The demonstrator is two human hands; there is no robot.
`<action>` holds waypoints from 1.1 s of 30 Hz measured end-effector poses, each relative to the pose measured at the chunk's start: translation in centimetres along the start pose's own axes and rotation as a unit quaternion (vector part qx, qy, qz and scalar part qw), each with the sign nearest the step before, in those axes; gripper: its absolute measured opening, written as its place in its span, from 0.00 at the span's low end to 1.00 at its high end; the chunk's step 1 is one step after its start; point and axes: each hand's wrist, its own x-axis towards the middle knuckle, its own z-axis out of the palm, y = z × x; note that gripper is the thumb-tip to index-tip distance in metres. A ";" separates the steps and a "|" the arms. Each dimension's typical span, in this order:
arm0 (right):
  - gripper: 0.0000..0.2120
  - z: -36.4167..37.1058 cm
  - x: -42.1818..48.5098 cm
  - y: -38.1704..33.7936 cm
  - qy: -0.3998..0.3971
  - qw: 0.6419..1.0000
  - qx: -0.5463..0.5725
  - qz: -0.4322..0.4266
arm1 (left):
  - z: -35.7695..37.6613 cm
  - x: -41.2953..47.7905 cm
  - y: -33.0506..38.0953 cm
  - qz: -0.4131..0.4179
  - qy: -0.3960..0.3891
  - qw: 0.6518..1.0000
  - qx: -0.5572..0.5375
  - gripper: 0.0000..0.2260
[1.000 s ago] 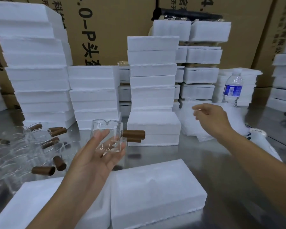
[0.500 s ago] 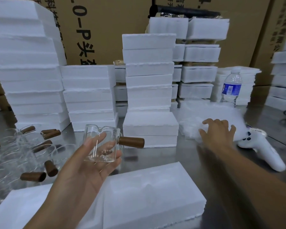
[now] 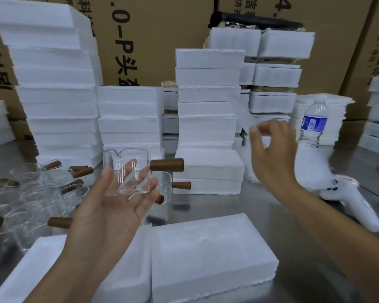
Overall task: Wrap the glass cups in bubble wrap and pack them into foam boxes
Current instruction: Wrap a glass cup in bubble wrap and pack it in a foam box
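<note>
The left hand was held palm up above the steel bench, its fingers spread and nearly straight, and a glass cup with a brown wooden handle rested upright on them, the thumb against its left wall and the handle pointing right. The right hand was raised to the right of it, thumb and forefinger pinched together on the corner of a thin translucent bubble wrap sheet, which was too blurred to trace fully; the other fingers were curled. More bubble wrap lay heaped on the bench behind that hand, just beside a white handheld device. A cluster of further glass cups with wooden handles stood on the bench at the left. Two foam boxes lay side by side, touching, at the near edge below the hands. Stacks of foam boxes rose behind, in front of cardboard cartons, and a water bottle stood at the right.
</note>
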 end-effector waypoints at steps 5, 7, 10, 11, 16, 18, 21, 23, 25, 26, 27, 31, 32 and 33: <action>0.07 0.3 -5.3 -6.5 -0.223 0.967 0.103 -0.063 | -0.1 -0.3 0.7 -0.003 0.011 0.999 -0.040 0.22; 0.08 0.2 -7.5 -7.5 -0.318 0.940 0.090 -0.085 | -0.2 -0.3 1.0 -0.003 0.013 0.999 -0.047 0.21; 0.08 -0.2 -10.1 -8.2 -0.406 0.902 0.048 -0.135 | -0.4 -0.4 1.8 0.001 -0.014 0.997 -0.074 0.34; 0.07 -0.3 -10.6 -8.4 -0.423 0.893 0.030 -0.151 | -0.5 -0.5 2.0 0.004 -0.019 0.996 -0.082 0.36; 0.12 -0.9 -11.7 -8.4 -0.476 0.854 -0.026 -0.208 | -0.8 -0.7 2.7 0.020 -0.025 0.992 -0.121 0.37; 0.19 -1.3 -11.8 -8.2 -0.484 0.857 -0.017 -0.178 | -0.7 -0.8 2.8 0.029 -0.023 0.993 -0.114 0.31; 0.21 -1.6 -11.7 -7.7 -0.440 0.889 0.054 -0.118 | -0.5 -1.0 3.1 0.033 -0.033 0.993 -0.111 0.30; 0.14 -1.8 -11.3 -7.1 -0.361 0.925 0.099 -0.066 | -0.2 -1.1 3.3 0.031 -0.058 0.993 -0.102 0.32; 0.09 -2.0 -10.8 -6.7 -0.274 0.949 0.154 -0.016 | 0.1 -1.2 3.3 0.023 -0.081 0.993 -0.077 0.31; 0.10 -2.1 -10.6 -6.5 -0.234 0.954 0.186 0.004 | 0.4 -1.2 3.2 0.018 -0.090 0.994 -0.053 0.31; 0.11 -2.2 -10.4 -6.5 -0.199 0.955 0.220 0.022 | 0.7 -1.2 3.1 0.013 -0.095 0.995 -0.020 0.31; 0.18 -2.6 -10.2 -6.5 -0.154 0.941 0.301 0.026 | 1.6 -1.1 1.5 0.006 -0.068 0.985 0.157 0.20; 0.18 -2.6 -10.2 -6.5 -0.161 0.941 0.297 0.017 | 1.7 -1.2 0.9 0.009 -0.058 0.976 0.212 0.19; 0.17 -2.7 -10.1 -6.5 -0.176 0.943 0.282 0.007 | 1.7 -1.2 0.4 0.010 -0.052 0.964 0.260 0.20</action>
